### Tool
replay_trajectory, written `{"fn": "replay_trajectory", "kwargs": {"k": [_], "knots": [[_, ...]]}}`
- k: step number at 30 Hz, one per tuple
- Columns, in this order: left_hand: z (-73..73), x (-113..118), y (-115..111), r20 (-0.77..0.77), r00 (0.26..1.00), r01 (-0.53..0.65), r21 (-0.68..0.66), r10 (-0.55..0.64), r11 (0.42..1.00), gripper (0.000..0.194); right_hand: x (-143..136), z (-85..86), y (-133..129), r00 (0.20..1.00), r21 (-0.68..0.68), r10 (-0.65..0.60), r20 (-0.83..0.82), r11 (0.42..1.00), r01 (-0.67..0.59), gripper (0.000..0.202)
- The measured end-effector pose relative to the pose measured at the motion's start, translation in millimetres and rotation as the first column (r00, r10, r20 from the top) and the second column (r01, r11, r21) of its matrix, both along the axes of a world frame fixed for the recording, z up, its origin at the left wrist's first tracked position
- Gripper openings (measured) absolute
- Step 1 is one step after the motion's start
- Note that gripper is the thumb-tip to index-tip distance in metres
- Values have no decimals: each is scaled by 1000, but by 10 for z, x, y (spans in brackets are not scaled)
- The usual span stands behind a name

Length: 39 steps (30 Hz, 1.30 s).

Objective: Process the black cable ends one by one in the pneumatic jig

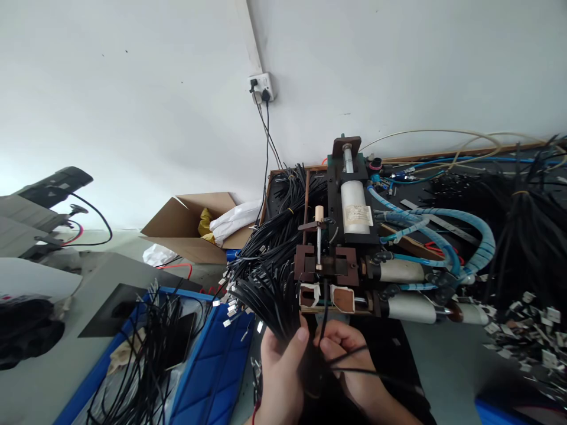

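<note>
My left hand (283,360) is closed around a thick bundle of black cables (270,304), whose upper ends fan out to the left. Beside it, my right hand (348,357) pinches a single black cable (325,316) between thumb and fingers. That cable runs up between two pale-edged brown pads of a pneumatic clamping machine (325,265). More cable strands pass under my right fingers and trail off to the right. The lower part of the bundle, between my hands, is dark and partly blurred.
A blue crate (208,354) with loose black cables stands at lower left, an open cardboard box (195,230) behind it. More cables with metal connectors (549,354) pile up on the right. Blue air hoses (481,236) loop beside the machine. A wall socket (261,87) holds plugs.
</note>
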<state>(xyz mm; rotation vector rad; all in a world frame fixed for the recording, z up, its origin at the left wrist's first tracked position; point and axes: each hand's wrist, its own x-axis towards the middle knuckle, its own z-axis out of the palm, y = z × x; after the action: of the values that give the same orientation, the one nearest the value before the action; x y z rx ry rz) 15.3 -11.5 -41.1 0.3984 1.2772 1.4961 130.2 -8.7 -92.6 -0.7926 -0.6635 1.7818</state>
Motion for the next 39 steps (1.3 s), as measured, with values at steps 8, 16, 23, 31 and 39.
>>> {"fn": "replay_trajectory", "kwargs": {"k": [8, 16, 23, 31, 39], "knots": [[14, 18, -32, -60, 989, 144, 140, -136, 980, 34, -69, -106, 74, 978, -120, 25, -208, 992, -51, 45], [-8, -4, -30, -87, 984, 167, 140, -156, 976, 33, -105, -127, 65, 958, -123, -5, -285, 992, -32, 39], [-15, -15, -36, -64, 983, 181, 143, -173, 973, 34, -129, -134, 36, 952, -113, -17, -304, 993, -19, 36], [-7, -65, -28, -25, 990, 138, 114, -136, 984, 32, -172, -70, 88, 967, -243, -9, -255, 968, -55, 39], [20, -70, -36, -17, 992, 127, 112, -126, 986, 30, -174, -60, 158, 950, -126, 100, -297, 982, -143, 36]]}}
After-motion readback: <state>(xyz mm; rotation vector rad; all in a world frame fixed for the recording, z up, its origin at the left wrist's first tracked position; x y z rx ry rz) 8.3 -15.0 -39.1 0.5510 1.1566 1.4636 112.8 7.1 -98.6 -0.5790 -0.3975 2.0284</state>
